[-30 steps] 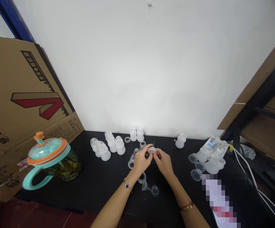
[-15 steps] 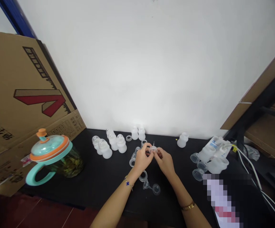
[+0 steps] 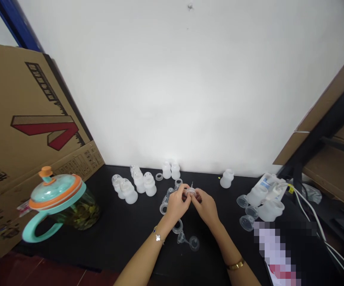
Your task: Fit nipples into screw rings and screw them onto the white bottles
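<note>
My left hand (image 3: pixel 176 203) and right hand (image 3: pixel 205 205) meet above the middle of the black bench (image 3: pixel 124 230), and both grips are closed on one small translucent cap (image 3: pixel 191 192), pinched between the fingertips of each hand; a thin spike stands up from its top (finer detail is too small to tell). Just beside my left hand lie several clear rings and valve pieces (image 3: pixel 164 206), and more clear pieces (image 3: pixel 189 240) rest on the bench between my forearms. Farther back, a cluster of small frosted bottles (image 3: pixel 137 183) stands left of the hands, with a single bottle (image 3: pixel 225 178) to the right. A teal-handled jar with an orange-rimmed lid (image 3: pixel 60 202) sits at far left, against a leaning cardboard box (image 3: pixel 25 123).
</note>
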A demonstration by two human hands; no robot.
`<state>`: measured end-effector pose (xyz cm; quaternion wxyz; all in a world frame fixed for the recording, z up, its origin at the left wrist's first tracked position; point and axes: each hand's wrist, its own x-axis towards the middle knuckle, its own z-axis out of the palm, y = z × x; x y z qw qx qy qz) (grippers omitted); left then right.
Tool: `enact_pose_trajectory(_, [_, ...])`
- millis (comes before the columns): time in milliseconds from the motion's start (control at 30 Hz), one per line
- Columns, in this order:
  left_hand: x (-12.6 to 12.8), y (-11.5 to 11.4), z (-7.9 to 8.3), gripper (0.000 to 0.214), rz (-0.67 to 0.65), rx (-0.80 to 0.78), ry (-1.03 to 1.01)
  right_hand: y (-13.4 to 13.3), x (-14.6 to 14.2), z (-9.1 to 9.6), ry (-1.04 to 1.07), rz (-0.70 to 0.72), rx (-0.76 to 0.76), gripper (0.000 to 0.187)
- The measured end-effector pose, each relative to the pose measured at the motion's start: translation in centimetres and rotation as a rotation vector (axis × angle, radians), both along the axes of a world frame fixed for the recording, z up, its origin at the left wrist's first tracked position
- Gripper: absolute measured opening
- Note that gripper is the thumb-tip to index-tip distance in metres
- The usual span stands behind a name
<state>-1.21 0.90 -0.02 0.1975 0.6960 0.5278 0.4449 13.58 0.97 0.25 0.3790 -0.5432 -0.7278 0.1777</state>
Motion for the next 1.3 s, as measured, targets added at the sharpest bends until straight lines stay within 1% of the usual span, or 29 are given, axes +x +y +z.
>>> enact_pose_trajectory(300, [-0.1,0.0,0.1,0.021,-0.003,0.004,0.009,0.2,0.0,-0.1,-0.030,-0.002,0.017,0.027])
enact_pose_trajectory(500, [-0.1,0.1,-0.1,0.024,0.034,0.033,0.057,0.2,0.2,-0.3,-0.036,-0.001,0.027,0.029])
enact_pose_trajectory(600, [-0.2,0.1,-0.2,0.027,0.048,0.080,0.109,0.3,0.3,-0.2,0.003,0.008,0.017,0.028])
enact_pose_trajectory(700, [-0.2,0.1,-0.2,0.027,0.038,0.121,0.122,0.4,0.4,-0.2,0.086,0.042,-0.005,0.025])
enact_pose_trajectory(800, [0.0,-0.1,-0.1,0.029,0.025,0.103,0.056,0.4,0.5,-0.2,0.153,0.063,-0.011,0.026])
enact_pose_trajectory(867, [0.2,-0.1,0.0,0.028,0.008,0.065,-0.034,0.4,0.4,-0.1,0.167,0.053,-0.004,0.028])
enact_pose_trajectory(967, [0.3,-0.2,0.4,0.019,-0.033,0.000,-0.177,0.3,0.2,-0.1,0.182,0.042,0.001,0.030])
enact_pose_trajectory(1033, [0.3,-0.2,0.6,0.014,-0.043,-0.028,-0.227,0.2,0.1,-0.2,0.185,0.042,0.000,0.031])
enact_pose_trajectory(1133, [0.3,-0.3,0.9,0.010,-0.036,-0.028,-0.235,0.2,0.1,-0.2,0.166,0.043,0.004,0.030])
enact_pose_trajectory(1300, [0.2,-0.4,0.8,0.013,-0.004,0.007,-0.169,0.2,0.2,-0.2,0.165,0.064,0.002,0.026])
